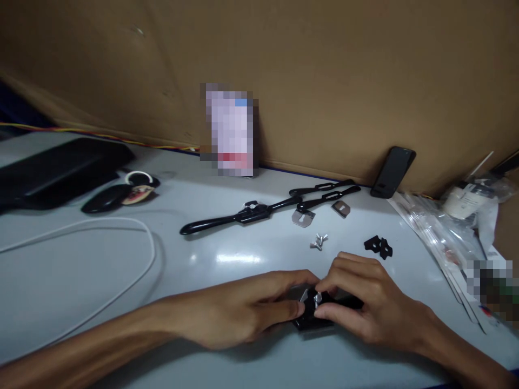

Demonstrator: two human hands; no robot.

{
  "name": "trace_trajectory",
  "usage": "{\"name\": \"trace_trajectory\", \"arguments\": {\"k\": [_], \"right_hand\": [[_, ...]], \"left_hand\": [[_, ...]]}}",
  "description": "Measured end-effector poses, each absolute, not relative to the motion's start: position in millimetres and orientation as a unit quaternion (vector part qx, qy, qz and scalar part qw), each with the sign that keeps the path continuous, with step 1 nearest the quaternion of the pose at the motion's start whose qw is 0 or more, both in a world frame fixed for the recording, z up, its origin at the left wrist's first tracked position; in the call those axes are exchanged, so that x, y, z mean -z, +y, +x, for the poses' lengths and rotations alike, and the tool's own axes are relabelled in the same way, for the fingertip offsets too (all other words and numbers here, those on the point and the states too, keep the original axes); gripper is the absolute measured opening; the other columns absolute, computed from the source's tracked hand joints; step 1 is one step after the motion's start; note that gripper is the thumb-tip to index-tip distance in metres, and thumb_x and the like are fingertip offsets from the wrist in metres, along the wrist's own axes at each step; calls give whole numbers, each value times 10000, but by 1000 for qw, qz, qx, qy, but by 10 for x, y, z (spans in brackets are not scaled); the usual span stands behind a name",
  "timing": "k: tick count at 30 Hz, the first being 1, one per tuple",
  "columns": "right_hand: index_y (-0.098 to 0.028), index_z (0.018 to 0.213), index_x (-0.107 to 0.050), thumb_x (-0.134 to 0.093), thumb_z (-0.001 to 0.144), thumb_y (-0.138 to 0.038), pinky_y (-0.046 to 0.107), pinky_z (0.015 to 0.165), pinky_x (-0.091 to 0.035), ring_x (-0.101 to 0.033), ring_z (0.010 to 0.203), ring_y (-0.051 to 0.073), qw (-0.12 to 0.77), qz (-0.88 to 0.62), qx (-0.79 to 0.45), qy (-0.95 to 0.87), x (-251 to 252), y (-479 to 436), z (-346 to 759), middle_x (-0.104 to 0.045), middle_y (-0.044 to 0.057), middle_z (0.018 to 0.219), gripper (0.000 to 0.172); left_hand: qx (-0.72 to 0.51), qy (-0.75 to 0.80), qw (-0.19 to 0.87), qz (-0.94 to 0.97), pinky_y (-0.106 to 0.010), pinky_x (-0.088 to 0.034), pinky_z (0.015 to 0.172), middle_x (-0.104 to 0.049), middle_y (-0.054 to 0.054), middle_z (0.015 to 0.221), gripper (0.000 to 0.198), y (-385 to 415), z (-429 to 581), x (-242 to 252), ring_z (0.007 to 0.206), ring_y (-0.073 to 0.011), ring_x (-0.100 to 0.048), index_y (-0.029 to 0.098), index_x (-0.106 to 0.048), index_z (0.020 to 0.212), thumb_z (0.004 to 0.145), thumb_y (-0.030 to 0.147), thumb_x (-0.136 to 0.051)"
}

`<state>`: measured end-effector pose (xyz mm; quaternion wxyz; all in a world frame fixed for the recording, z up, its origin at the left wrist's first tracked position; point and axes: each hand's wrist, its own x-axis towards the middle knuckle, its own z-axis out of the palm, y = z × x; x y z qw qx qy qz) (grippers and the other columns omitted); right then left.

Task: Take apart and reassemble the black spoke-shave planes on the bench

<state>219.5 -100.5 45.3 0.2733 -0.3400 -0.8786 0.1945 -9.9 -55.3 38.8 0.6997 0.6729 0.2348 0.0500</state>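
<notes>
My left hand (243, 313) grips the body of a black spokeshave (302, 323) low on the table, thumb on its near side. A silver blade edge shows beside that thumb. The fingers and thumb of my right hand (371, 302) pinch a silver thumbscrew (318, 297) standing on top of the spokeshave. One black handle runs out to the right, partly under my right hand; the other end is hidden by my left hand. Beyond my hands lie loose silver thumbscrews (319, 241), black cap plates (379, 246), and two steel blades, one nearer (304, 218) and one farther (341, 209).
Another spokeshave (253, 215) lies farther back, near black spokeshave bodies (328, 198). A phone (393, 172) leans on the cardboard wall (324, 81). Plastic packets (430, 232) and a white tub (466, 199) stand right. At left are a white cable (148, 237) and a black case (60, 170).
</notes>
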Motion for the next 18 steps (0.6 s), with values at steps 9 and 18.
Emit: {"name": "trace_trajectory", "arguments": {"k": [9,18], "right_hand": [[-153,784,-644,-574,1017,-301,263,553,-346,-469,565,116,307,-371,-180,-858,-389,-1067,2132,-543,-20,634,285],[-147,789,-639,-542,1015,-219,256,564,-364,-497,586,111,281,-349,-159,-880,-374,-1066,2165,-579,-2,683,256]], "left_hand": [[-69,228,689,685,-270,-384,696,-413,54,663,259,-556,-89,-390,770,-175,-476,208,-628,1108,1004,417,-515],[-53,212,697,683,-273,-377,695,-399,52,693,248,-554,-107,-380,753,-166,-445,194,-581,1085,1036,410,-468]]}}
